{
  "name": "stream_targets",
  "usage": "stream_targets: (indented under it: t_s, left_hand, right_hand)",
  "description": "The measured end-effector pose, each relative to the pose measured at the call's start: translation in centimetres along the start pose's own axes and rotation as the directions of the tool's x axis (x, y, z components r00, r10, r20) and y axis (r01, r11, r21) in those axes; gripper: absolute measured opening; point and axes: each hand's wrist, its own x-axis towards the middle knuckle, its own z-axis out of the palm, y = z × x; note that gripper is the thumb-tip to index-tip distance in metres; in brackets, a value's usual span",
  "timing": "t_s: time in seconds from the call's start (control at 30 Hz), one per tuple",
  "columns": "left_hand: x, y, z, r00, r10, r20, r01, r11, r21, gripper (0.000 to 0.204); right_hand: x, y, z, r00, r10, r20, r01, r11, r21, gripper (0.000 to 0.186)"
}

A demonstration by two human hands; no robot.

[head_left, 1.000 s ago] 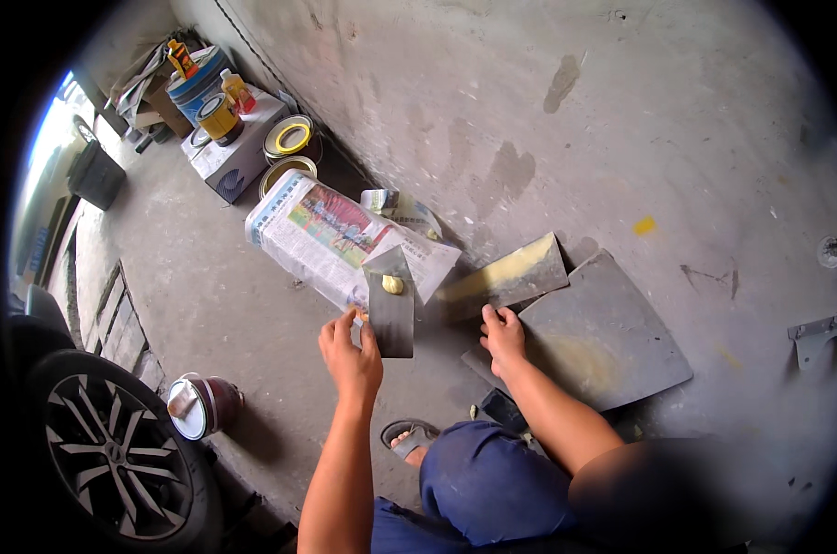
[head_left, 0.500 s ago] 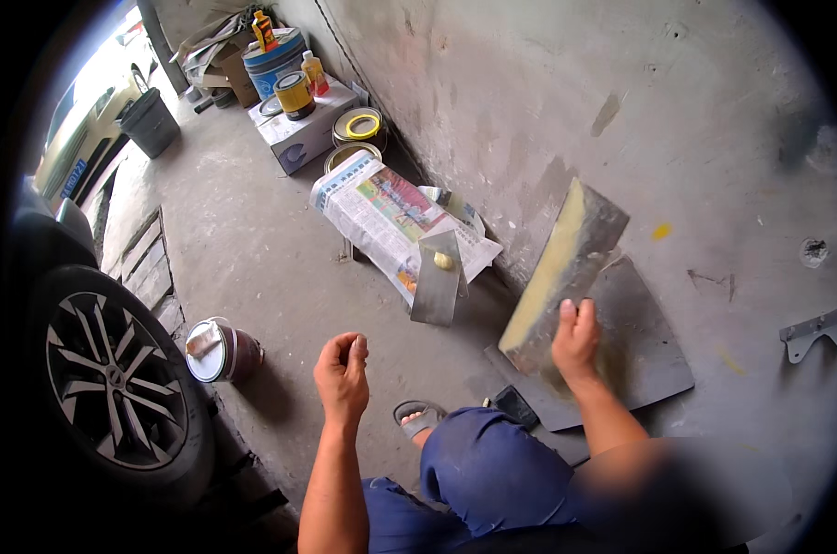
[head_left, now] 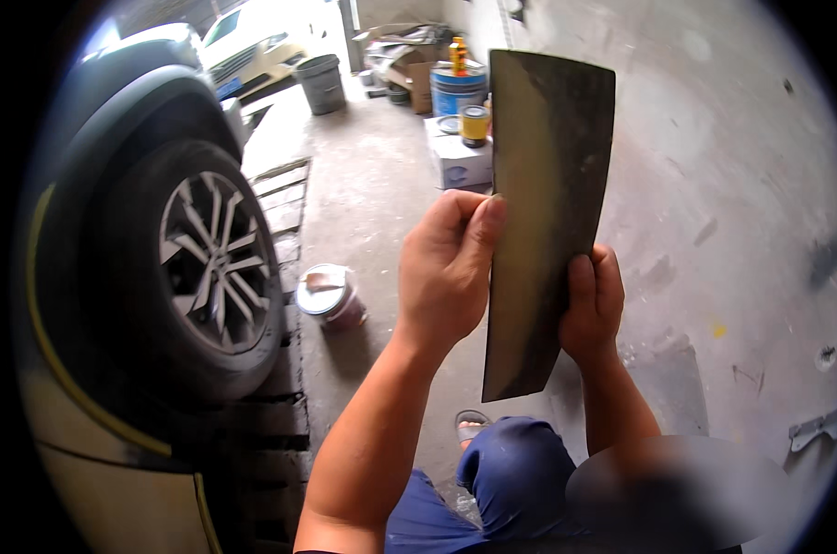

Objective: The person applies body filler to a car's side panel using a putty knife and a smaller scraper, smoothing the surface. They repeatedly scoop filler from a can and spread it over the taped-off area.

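Observation:
Upright in front of me is a long, thin, dark rectangular putty spreader (head_left: pixel 549 175), with a yellowish smear along its left side. My left hand (head_left: pixel 448 268) is closed at its left edge, the thumb pressed on the near face. On the right edge, lower down, my right hand (head_left: pixel 592 309) grips the spreader with thumb and fingers. The fingertips behind the sheet are hidden.
At left, a car's wheel (head_left: pixel 217 263) stands beside floor grating (head_left: pixel 284 198). A lidded can (head_left: pixel 333 297) sits on the floor near it. Farther back are a white box (head_left: pixel 460 162) bearing a yellow can (head_left: pixel 475 123), a blue pail (head_left: pixel 457 90) and a grey bin (head_left: pixel 321 85).
The spreader has been raised from low at the right to upright before me. My left hand has come across and taken its left edge. The view has swung left, toward the car.

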Motion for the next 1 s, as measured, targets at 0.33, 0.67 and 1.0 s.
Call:
stream_targets:
  t_s: [0.33,0.67,1.0]
  left_hand:
    - [-14.9,-0.4,-12.1,0.964,-0.067,-0.257,0.157,0.924,0.35,0.018]
    - [-22.8,2.5,-17.7,0.845,-0.219,-0.488,0.263,0.965,0.023,0.01]
    - [-20.2,3.7,-20.7,0.744,-0.259,-0.616,0.36,0.932,0.043,0.012]
  right_hand:
    - [2.8,-4.4,14.2,0.971,0.173,0.168,-0.232,0.859,0.456,0.024]
    - [-3.5,-4.4,23.1,0.846,0.223,0.485,-0.48,0.716,0.507,0.024]
    - [-9.5,-4.0,26.1,0.787,0.252,0.563,-0.541,0.72,0.435,0.022]
